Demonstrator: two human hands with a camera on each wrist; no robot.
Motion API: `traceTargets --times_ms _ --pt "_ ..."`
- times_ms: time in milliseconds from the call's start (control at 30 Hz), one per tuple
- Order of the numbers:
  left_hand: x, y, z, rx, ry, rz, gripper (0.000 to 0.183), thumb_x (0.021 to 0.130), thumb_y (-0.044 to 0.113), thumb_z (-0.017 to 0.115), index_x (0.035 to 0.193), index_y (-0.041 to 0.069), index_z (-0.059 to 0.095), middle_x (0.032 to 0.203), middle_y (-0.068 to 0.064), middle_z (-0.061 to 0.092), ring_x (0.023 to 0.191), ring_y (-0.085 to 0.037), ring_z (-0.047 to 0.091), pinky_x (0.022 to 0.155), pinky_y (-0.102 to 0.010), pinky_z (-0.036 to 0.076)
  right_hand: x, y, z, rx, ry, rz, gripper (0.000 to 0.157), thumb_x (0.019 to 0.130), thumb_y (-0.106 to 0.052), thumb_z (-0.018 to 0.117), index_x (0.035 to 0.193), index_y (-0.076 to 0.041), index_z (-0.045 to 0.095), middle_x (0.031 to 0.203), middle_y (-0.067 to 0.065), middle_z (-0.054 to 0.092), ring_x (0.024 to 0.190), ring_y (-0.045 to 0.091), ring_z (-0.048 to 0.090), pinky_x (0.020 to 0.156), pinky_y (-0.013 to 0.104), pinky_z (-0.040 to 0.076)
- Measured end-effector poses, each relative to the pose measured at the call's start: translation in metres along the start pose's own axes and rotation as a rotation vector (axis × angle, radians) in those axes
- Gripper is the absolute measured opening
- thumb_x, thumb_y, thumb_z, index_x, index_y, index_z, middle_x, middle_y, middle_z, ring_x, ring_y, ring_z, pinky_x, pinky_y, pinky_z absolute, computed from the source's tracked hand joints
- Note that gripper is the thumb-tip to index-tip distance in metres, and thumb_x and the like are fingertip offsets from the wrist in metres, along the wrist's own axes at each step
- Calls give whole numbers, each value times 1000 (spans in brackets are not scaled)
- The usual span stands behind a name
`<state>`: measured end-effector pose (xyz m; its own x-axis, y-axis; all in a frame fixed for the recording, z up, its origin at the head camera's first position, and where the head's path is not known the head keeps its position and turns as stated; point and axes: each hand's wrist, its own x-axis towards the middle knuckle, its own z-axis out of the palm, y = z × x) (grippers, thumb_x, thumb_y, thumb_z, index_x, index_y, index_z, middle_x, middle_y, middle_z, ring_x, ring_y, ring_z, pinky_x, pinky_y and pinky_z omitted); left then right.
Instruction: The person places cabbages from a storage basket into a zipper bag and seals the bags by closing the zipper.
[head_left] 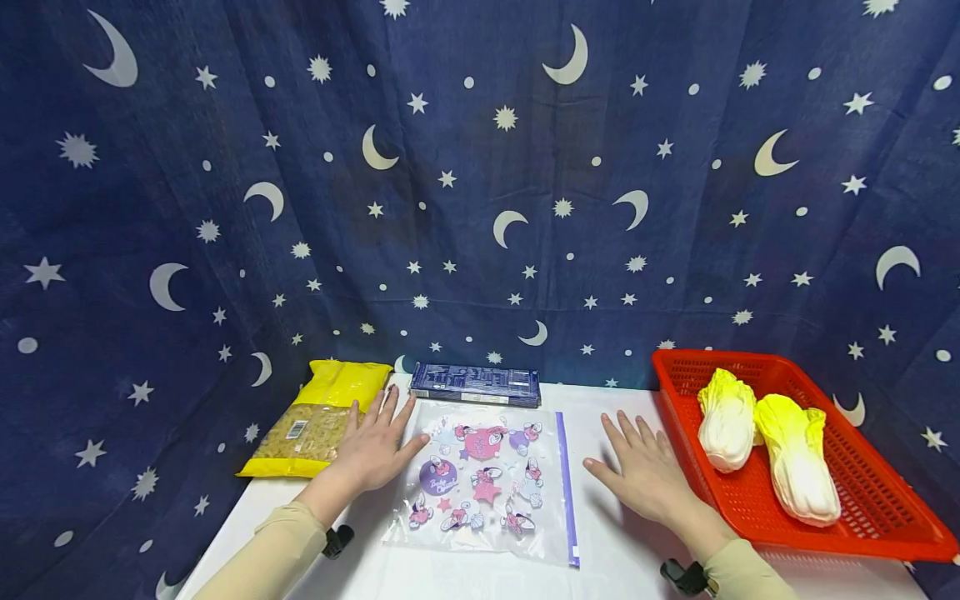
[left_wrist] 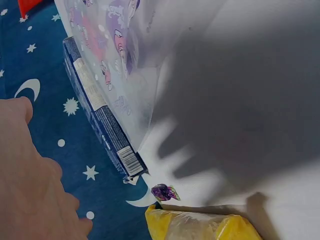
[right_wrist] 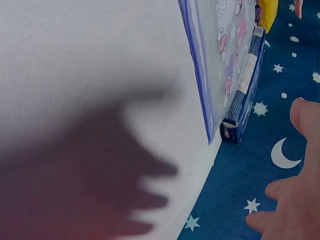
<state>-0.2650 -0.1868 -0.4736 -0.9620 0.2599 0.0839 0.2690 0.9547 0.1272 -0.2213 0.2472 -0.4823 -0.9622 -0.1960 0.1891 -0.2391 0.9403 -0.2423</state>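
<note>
- The biggest thing around me is the navy curtain (head_left: 675, 250), hung behind the table and down both sides, printed with pale moons, stars and dots; there are soft creases in it.
- The table (head_left: 480, 579) has a white top, and the shadows of 2 hands fall on it, sharp enough to show the fingers.
- A red basket (head_left: 862, 548) with slotted walls stands at the right end, set at a slant.
- The clear zip bag (head_left: 480, 487) lies flat in the middle of the table, between the hands, its pink and purple cartoon print facing up and its purple zip strip (head_left: 567, 492) toward the right hand.
- A yellow pack (head_left: 315, 421) with a see-through band lies at the left end, near the left hand.
- A long blue box (head_left: 476, 382) lies along the far edge, just behind the bag.
- 2 cabbages, a left cabbage (head_left: 727, 425) and a right cabbage (head_left: 798, 467), lie side by side in the basket, yellow leaf ends away from the person.
- The left hand (head_left: 378, 446) is over the bag's left edge, fingers straight and apart.
- The right hand (head_left: 648, 475) is between bag and basket, fingers likewise straight and spread.
- Smallest is a shiny purple wrapped sweet (left_wrist: 164, 192), between box and pack.
</note>
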Motion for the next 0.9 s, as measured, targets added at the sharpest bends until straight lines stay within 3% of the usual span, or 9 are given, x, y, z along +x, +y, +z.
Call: traceTargets --times_ms 300,600,900 --pt "2 6 3 -34 26 23 81 101 69 36 164 19 26 169 -18 14 154 -41 7 117 -70 0 3 -3 6 66 9 9 90 97 -67 51 157 -1 38 159 29 34 145 54 25 115 72 14" --pt "1 24 8 -76 40 79 80 102 69 30 164 19 26 168 -17 16 153 -43 12 118 -69 2 7 -5 15 187 4 39 80 98 -44 65 154 5 37 153 32 40 141 56 32 113 70 23" --pt "3 47 10 -150 -16 119 79 103 66 34 165 19 23 168 -17 15 154 -41 10 119 -66 0 9 -11 22 340 -70 101 75 99 -34 65 157 2 33 153 30 42 141 49 36 114 65 28"
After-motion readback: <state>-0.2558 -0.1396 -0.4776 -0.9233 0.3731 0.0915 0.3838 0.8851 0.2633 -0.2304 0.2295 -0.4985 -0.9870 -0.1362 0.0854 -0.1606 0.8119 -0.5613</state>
